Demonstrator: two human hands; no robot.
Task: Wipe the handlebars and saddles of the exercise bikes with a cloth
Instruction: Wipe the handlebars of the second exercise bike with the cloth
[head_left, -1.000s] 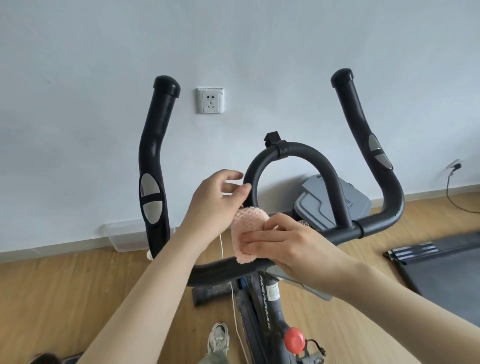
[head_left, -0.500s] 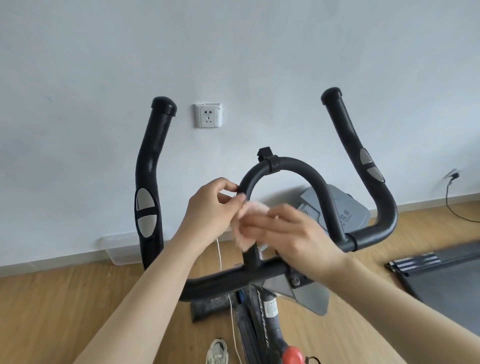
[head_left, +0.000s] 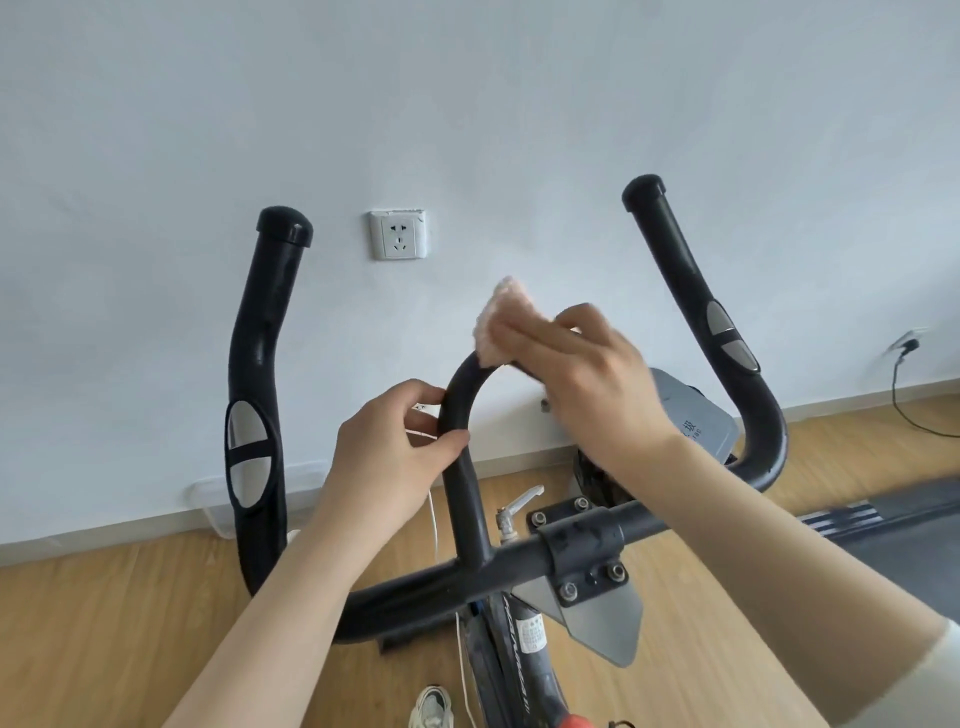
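cloth (head_left: 496, 325) | moved up to handlebar loop (head_left: 460, 410) top | right hand (head_left: 587, 374) holding

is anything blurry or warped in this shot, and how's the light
Head view: the right hand and pink cloth are smeared by motion, while the left hand gripping the centre loop is sharp; the wide lens bows the skirting board; light is soft and even, with only a faint sheen on the left handlebar.
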